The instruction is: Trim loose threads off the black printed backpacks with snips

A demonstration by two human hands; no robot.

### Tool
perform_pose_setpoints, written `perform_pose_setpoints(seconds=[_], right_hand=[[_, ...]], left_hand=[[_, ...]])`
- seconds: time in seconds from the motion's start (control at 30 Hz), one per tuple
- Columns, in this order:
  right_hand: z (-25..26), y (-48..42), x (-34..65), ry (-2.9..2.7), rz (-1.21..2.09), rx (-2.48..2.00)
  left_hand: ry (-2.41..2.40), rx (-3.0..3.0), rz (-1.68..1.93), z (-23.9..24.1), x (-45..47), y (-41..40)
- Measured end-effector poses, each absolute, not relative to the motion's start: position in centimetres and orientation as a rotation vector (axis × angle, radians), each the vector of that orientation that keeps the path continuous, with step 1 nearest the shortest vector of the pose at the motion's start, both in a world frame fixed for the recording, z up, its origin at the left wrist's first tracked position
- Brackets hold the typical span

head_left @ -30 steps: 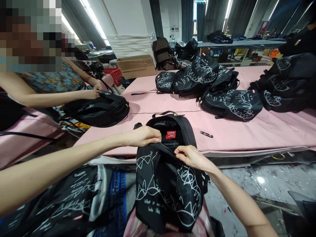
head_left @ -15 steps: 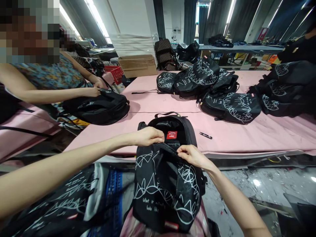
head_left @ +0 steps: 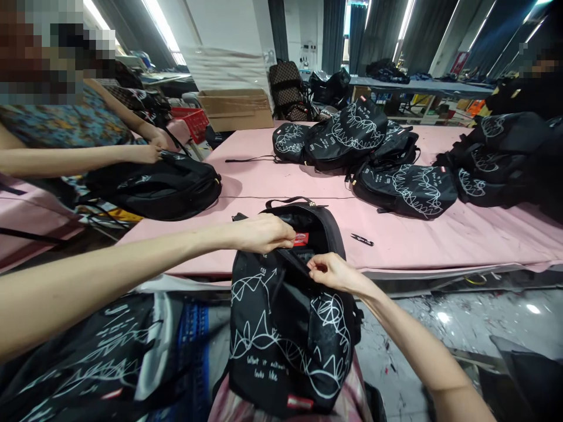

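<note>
A black backpack (head_left: 290,328) with white scribbled lines and lettering stands upright in front of me, its top opening wide. Inside shows a red label (head_left: 301,239), partly covered by my left hand (head_left: 266,232). That hand is closed in a pinch over the left side of the opening; what its fingertips hold is hidden. My right hand (head_left: 332,271) pinches the front edge of the opening, on the right. On the table, right of the backpack, lies a small pair of black thread snips (head_left: 362,239).
Several similar backpacks (head_left: 404,190) lie on the pink-covered table (head_left: 250,181). At left, a person's hands (head_left: 152,151) work on another black backpack (head_left: 153,184). A cardboard box (head_left: 235,110) and a red crate (head_left: 191,122) stand behind. More printed bags (head_left: 88,351) lie low at left.
My left hand has risen slightly and moved right relative to the backpack's edge. The right hand keeps its pinch. The whole view has shifted a little, so things appear farther left.
</note>
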State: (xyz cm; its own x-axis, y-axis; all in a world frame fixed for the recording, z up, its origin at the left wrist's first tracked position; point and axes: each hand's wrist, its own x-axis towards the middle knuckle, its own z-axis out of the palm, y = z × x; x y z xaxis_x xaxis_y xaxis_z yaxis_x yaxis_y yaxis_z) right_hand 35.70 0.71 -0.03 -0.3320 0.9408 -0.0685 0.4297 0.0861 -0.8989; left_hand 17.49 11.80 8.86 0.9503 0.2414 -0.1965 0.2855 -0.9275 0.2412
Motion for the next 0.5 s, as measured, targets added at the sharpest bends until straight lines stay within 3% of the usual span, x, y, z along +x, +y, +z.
perform_pose_setpoints(seconds=[0.23,0.37,0.5], right_hand=[[0.2,0.6,37.4,-2.141,0.947,-1.471],[-0.2,0.1,37.5,-1.971,1.124,-1.316],[-2.5,-0.3,36.9,-1.553,1.025,-1.457]], left_hand=[[0.373,2.87,-0.187,7.9,17.0,12.0],[0.405,2.901,-0.141,7.8,17.5,12.8],[0.253,2.99,-0.062,7.4,18.9,13.6]])
